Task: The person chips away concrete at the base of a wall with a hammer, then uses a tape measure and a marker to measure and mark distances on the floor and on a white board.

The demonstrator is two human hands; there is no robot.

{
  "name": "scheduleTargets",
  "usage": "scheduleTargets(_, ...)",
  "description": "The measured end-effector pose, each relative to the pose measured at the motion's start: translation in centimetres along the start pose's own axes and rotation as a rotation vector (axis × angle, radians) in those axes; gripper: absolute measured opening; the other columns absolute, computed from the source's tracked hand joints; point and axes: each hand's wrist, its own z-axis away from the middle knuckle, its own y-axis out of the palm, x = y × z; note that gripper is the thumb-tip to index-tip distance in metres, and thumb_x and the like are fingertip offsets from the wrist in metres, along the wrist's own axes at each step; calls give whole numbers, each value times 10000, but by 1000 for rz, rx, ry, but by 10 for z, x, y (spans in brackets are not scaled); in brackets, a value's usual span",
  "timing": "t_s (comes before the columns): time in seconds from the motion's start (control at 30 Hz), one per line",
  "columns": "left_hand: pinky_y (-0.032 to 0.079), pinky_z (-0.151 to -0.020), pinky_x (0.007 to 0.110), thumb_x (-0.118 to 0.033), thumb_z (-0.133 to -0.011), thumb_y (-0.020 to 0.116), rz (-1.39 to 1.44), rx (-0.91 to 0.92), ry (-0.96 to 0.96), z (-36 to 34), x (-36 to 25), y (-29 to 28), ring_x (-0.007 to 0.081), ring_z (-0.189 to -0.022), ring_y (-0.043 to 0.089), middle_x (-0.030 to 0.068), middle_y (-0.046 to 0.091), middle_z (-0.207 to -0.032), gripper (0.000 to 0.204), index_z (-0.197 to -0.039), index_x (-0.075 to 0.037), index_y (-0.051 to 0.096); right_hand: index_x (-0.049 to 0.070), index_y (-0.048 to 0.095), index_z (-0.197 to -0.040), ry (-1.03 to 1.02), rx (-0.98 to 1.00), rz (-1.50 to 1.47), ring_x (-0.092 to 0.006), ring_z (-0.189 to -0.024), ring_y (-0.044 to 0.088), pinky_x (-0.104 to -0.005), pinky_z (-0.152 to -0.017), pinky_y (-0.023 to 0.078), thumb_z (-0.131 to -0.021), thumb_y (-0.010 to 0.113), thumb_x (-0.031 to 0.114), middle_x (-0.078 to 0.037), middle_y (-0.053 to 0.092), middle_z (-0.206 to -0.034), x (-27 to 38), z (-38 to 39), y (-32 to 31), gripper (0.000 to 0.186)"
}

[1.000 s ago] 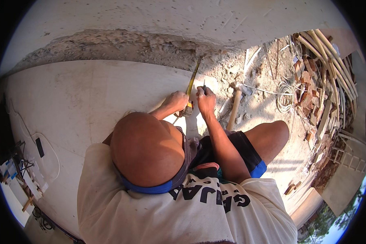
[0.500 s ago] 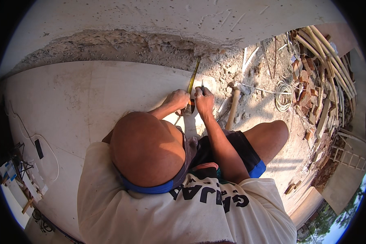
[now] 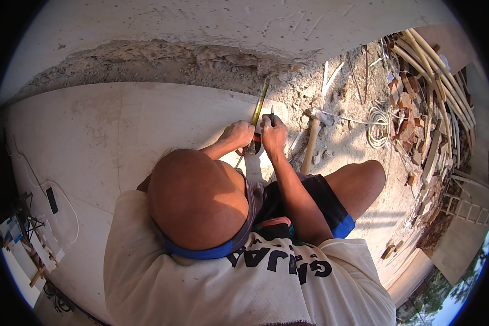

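My left hand (image 3: pixel 238 133) is closed on a tape measure. Its yellow blade (image 3: pixel 260 103) runs out over a pale flat panel (image 3: pixel 163 111) toward the rubble at the panel's far edge. The black and orange case (image 3: pixel 255 144) shows partly between my two hands. Close beside the blade, my right hand (image 3: pixel 274 135) grips a slim dark pen-like tool (image 3: pixel 271 112), its pale tip pointing away from me. Its exact kind is too small to tell.
A broken strip of masonry (image 3: pixel 195 60) runs beyond the panel, below a plastered surface. A hammer (image 3: pixel 311 142) lies right of my hands. Farther right are coiled white cable (image 3: pixel 378 127), broken bricks (image 3: pixel 410 117) and pale pipes (image 3: pixel 437 76). A dark phone-like object (image 3: pixel 51 200) lies far left.
The tape blade's far end has shifted slightly to the right. Both hands keep their grips and have barely moved.
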Motion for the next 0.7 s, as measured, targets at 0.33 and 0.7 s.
scheduleTargets(0.33, 456, -878, 490, -260, -881, 377, -55, 11, 32, -21, 10, 17, 428, -973, 605, 268, 636, -1013, 394, -932, 6, 663, -17, 671, -951, -31, -40, -38, -334, -785, 636, -396, -754, 473, -861, 541, 256, -217, 661, -813, -7, -2, 0, 315)
scheduleTargets(0.7, 462, -852, 500, -259, -892, 377, 21, 16, -28, -3, -5, 6, 436, -936, 615, 286, 637, -953, 393, -898, 25, 649, -28, 665, -946, -36, -42, -13, -334, -773, 627, -399, -750, 468, -859, 543, 264, -211, 654, -797, -8, -2, -1, 329)
